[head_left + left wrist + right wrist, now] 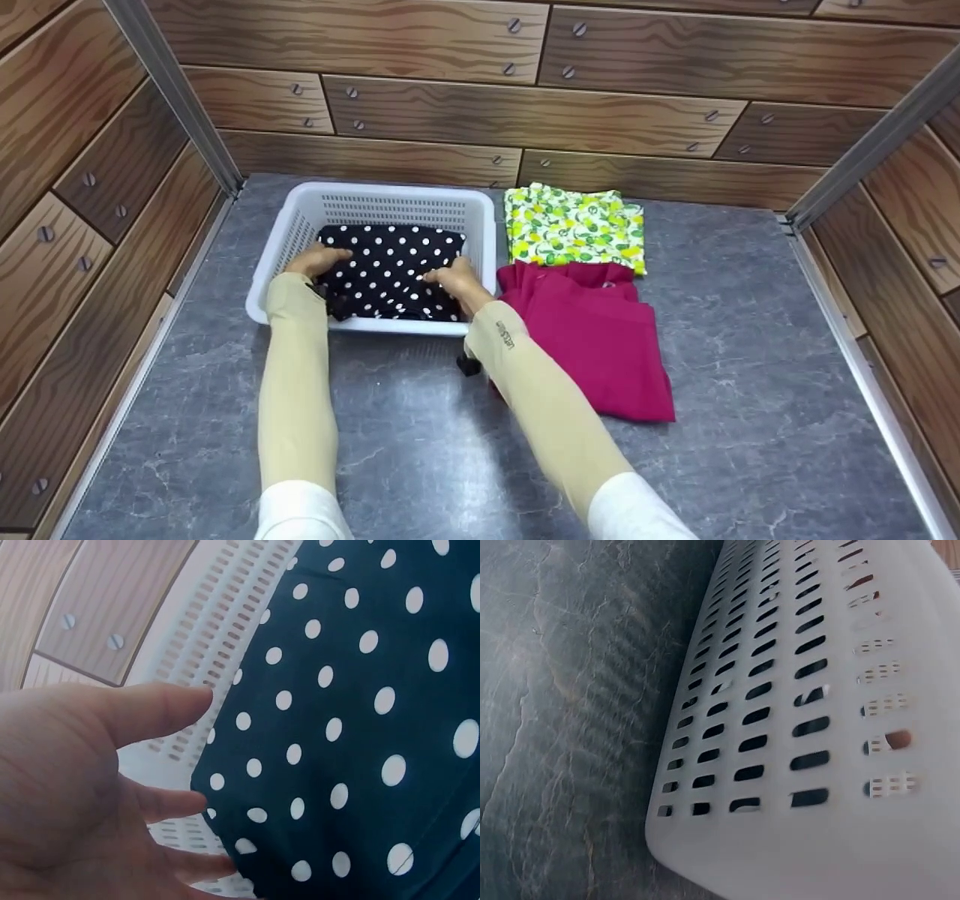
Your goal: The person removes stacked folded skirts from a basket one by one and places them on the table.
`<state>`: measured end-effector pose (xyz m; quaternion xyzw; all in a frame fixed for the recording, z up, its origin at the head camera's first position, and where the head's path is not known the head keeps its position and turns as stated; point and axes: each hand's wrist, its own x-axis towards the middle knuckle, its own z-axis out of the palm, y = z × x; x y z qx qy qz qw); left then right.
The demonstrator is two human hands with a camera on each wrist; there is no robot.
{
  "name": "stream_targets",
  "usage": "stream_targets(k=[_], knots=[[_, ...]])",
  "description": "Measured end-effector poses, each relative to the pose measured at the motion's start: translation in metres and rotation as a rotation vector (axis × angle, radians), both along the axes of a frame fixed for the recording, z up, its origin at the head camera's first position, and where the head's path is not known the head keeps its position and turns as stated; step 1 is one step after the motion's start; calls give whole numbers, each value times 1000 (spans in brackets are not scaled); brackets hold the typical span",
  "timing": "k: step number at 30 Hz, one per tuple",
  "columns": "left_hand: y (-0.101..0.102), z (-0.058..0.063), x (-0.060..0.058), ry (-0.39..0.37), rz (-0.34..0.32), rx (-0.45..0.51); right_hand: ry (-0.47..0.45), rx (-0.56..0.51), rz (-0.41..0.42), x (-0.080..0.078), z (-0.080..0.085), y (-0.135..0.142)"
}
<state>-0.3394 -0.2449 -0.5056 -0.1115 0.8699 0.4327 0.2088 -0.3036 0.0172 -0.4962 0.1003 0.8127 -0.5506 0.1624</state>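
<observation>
A folded black cloth with white polka dots (390, 262) lies inside a white plastic basket (367, 325). My left hand (315, 260) is at the cloth's left side, within the basket. In the left wrist view its thumb and fingers are spread and straight, with fingertips (196, 801) right at the cloth's edge. On the opposite side, my right hand (459, 283) reaches over the basket's right front corner, its thumb extended over the cloth. The basket's slotted wall (757, 712) hides most of that hand in the right wrist view.
Right of the basket lies a folded cloth with a yellow-green lemon print (574, 229). In front of it is a folded magenta cloth (600, 345), partly behind my right forearm. Wood-patterned panels (450, 105) enclose the grey marbled surface (750, 360).
</observation>
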Motion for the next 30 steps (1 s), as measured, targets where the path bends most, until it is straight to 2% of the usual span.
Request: stream_targets(k=[2,4,5,6,8,11,13,15,17,19,20,21,24,27,28,30], knots=[[-17,-34,-23,8,-26,-11,7,10,-2,0,0,1],[-31,-63,-41,36,-69,-37,16,19,-6,0,-1,1],[-34,-67,-43,37,-79,-35,20,14,-12,1,-1,1],[-33,-67,-43,32,-81,-36,24,6,-18,1,-1,1],[-23,-46,-30,4,-78,-21,35,-14,-27,0,-1,1],[0,-1,0,-55,-5,62,31,-41,-34,0,-1,1],[9,18,14,-52,38,106,22,-37,-35,-1,-1,0],[14,27,21,-33,78,125,5,-31,-41,-1,-1,0],[15,28,23,-21,113,130,-8,-24,-49,-2,-1,0],[10,21,18,-9,131,144,-14,-24,-52,-3,0,0],[6,15,15,-6,138,162,-16,-29,-52,-3,0,0],[-3,0,7,21,131,203,-13,-34,-53,-3,0,0],[-11,-12,0,12,123,258,13,-60,-45,-4,-1,0],[-6,-3,9,-6,121,287,27,-101,-32,-4,-2,1],[2,11,18,-37,135,267,25,-112,-23,-4,-2,1],[9,18,24,-42,147,273,16,-129,-1,-3,-2,1]])
